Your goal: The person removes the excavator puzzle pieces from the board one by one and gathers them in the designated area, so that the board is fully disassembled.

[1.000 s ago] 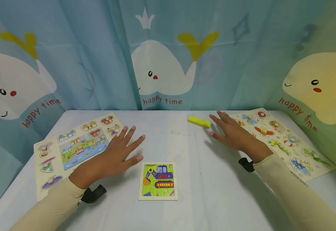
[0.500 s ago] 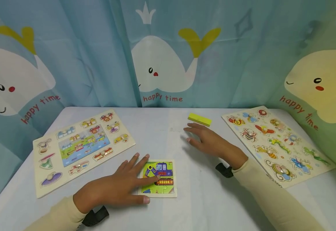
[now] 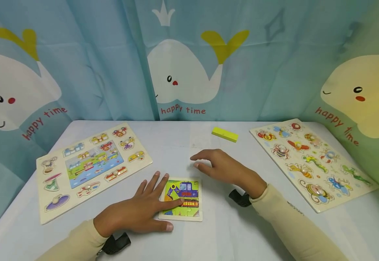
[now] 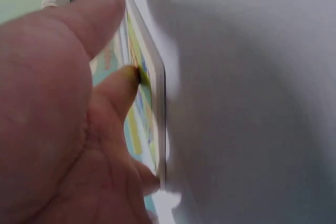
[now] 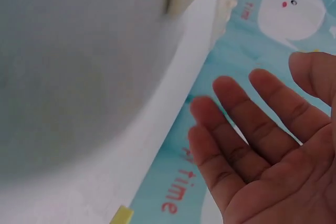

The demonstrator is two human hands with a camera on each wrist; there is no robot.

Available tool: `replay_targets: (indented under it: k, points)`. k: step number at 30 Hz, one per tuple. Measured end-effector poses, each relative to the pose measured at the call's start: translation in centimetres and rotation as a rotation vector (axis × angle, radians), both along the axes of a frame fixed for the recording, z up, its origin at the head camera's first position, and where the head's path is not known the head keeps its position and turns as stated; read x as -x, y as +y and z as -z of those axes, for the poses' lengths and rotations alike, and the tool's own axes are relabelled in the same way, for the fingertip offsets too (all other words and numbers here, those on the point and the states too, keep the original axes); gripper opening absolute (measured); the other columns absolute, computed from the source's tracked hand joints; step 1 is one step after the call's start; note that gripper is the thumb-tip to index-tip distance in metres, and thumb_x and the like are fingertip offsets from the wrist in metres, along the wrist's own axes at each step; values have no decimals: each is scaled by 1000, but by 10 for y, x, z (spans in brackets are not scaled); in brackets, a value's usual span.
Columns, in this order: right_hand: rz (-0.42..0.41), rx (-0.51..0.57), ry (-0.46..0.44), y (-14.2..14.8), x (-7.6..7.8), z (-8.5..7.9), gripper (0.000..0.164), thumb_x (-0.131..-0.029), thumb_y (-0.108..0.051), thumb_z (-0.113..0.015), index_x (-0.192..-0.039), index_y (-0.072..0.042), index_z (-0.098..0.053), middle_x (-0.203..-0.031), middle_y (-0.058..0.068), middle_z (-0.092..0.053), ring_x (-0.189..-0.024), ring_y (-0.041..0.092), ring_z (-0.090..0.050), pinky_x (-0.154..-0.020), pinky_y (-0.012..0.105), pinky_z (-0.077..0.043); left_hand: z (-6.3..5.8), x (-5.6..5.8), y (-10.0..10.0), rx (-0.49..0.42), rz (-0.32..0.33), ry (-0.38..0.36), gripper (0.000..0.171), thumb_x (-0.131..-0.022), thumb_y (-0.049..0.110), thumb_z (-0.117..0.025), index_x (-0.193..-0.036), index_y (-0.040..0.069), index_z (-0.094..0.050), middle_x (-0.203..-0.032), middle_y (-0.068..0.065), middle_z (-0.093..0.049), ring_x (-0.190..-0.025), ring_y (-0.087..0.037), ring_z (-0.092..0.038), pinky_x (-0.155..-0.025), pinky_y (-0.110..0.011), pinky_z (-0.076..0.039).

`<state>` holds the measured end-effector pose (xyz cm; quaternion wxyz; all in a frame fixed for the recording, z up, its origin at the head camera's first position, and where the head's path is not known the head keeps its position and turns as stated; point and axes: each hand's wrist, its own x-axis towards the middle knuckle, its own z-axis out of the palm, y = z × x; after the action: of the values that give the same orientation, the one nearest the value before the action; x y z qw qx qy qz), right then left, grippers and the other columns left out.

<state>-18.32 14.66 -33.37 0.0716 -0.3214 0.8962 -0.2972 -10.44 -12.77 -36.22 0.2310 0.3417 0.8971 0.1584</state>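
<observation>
A small square jigsaw puzzle [image 3: 189,195] with a purple excavator on green lies in its pale wooden frame at the middle front of the table. My left hand [image 3: 137,212] is spread flat at its left side. Its index fingertip touches the picture, and the thumb lies by the frame's lower left edge; the left wrist view shows the puzzle [image 4: 149,72] edge-on beside the fingers. My right hand [image 3: 223,166] hovers above the table, up and right of the puzzle, with loosely bent fingers and nothing in it. In the right wrist view its palm [image 5: 283,182] is bare.
A wooden knob puzzle board [image 3: 96,197] with vehicle pieces lies at the left. An insect knob puzzle board [image 3: 294,188] lies at the right. A yellow block [image 3: 224,134] is near the back edge. A blue whale-print curtain [image 3: 111,72] hangs around the table.
My left hand has come down and right onto the excavator puzzle, which has shifted slightly right. My right hand has moved left and nearer, away from the yellow block.
</observation>
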Motion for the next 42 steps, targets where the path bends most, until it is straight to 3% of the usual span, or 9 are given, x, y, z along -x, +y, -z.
replay_targets:
  k: [7, 12, 16, 32, 42]
  points:
    - [-121, -16, -15, -13, -4, 3, 18, -96, -14, -64, -109, -7, -73, -103, -5, -69, -94, 9, -62, -83, 31, -51, 1, 0, 16, -29, -20, 5, 55, -95, 58, -49, -147, 44, -39, -159, -18, 14, -141, -34, 25, -106, -66, 5]
    - [-197, -56, -35, -25, -5, 7, 16, -94, -12, -65, -108, -7, -74, -101, -5, -69, -91, 6, -61, -83, 28, -50, 1, 4, 21, -39, 5, -6, 49, -100, 49, -47, -147, 44, -39, -159, -18, 13, -141, -36, 23, -106, -67, 5]
    - [-218, -127, 4, -34, -5, 11, 17, -95, -13, -65, -108, -7, -74, -100, -4, -67, -91, 8, -58, -84, 29, -48, 0, 5, 21, -35, 17, -23, 48, -101, 46, -44, -148, 44, -36, -159, -17, 15, -142, -35, 23, -106, -66, 6]
    - [-133, -297, 95, -51, -12, 16, 21, -96, -9, -60, -112, -17, -73, -95, -2, -59, -88, 13, -52, -78, 26, -48, -1, 6, 20, -39, 3, -15, 49, -101, 46, -47, -149, 43, -36, -159, -18, 12, -140, -42, 24, -106, -65, 8]
    - [-128, -411, 122, -53, -16, 12, 35, -88, -2, -69, -117, -22, -70, -106, 3, -57, -93, 16, -53, -83, 28, -49, 0, 5, 23, -54, -12, -3, 49, -100, 46, -48, -148, 42, -38, -159, -18, 14, -140, -43, 23, -106, -65, 8]
